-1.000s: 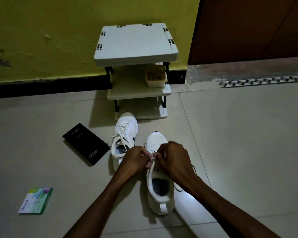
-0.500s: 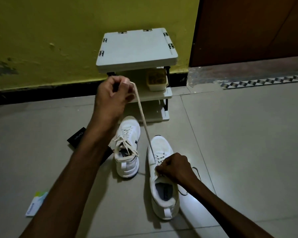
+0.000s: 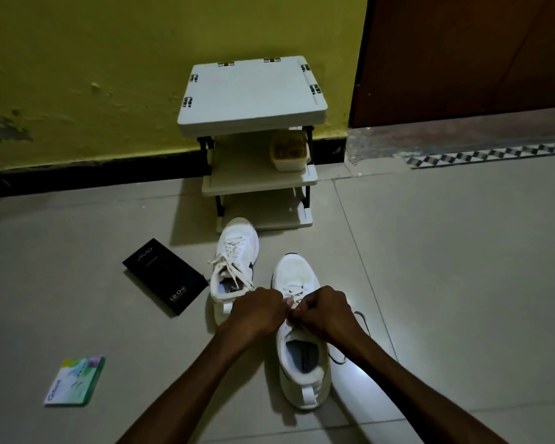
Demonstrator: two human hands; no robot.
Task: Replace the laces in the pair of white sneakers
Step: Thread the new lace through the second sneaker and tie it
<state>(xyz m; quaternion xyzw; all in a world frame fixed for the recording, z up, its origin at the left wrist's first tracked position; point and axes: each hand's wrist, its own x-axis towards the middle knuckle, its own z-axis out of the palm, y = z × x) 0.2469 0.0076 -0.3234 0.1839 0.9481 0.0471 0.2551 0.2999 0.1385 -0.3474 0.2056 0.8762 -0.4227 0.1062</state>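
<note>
Sneakers of white mesh, a pair, stand on the grey tiled floor (image 3: 430, 283); both hands work over the nearer sneaker (image 3: 302, 357), at the middle of its eyelet rows. The left hand (image 3: 257, 312) and right hand (image 3: 326, 310) are each curled closed, knuckles almost touching, and each grip appears to pinch the pale flat lace (image 3: 290, 304) between them, though the fingertips are hidden from this angle. Ahead of the hands, lace crossings already span the lower eyelets toward the toe. Behind them the upper eyelets and the open collar look unlaced. A thin dark cord (image 3: 362, 318), possibly a lace, lies on the floor just beside this shoe on its right.

The farther sneaker (image 3: 237, 261), to the left, carries a full white lacing with loose ends trailing over its opening. Judged from this, one shoe is finished or nearly so and the second is roughly half threaded.

Around them lie a black rectangular box (image 3: 164, 275), a small green-and-white packet (image 3: 74, 381), and a white three-tier plastic rack (image 3: 253, 91) against the yellow wall.
</note>
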